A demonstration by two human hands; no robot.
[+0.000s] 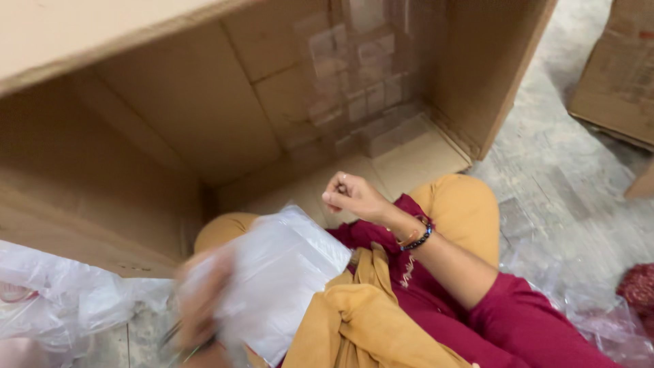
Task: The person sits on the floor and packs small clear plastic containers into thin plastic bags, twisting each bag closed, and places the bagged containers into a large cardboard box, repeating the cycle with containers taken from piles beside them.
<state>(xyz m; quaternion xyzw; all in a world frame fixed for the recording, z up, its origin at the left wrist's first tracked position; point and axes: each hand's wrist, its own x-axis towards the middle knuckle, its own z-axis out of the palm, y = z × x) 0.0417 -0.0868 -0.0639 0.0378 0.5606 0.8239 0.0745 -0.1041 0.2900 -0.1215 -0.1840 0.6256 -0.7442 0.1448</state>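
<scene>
The left hand (pixel 201 300), blurred, has its grip clamped on a clear plastic pouch (pixel 279 272) held over the lap, and that slick film could slip free; the right hand (pixel 351 196) hangs above it, fingers curled together on nothing visible. A big open cardboard carton (pixel 204 102) crowds close ahead, with loose plastic bags (pixel 61 293) beside it on the concrete floor (pixel 565 177).

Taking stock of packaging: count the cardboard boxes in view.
3: a large open cardboard box lying on its side ahead, a second box at upper right, a third box's corner below it. Others may be out of frame.
</scene>
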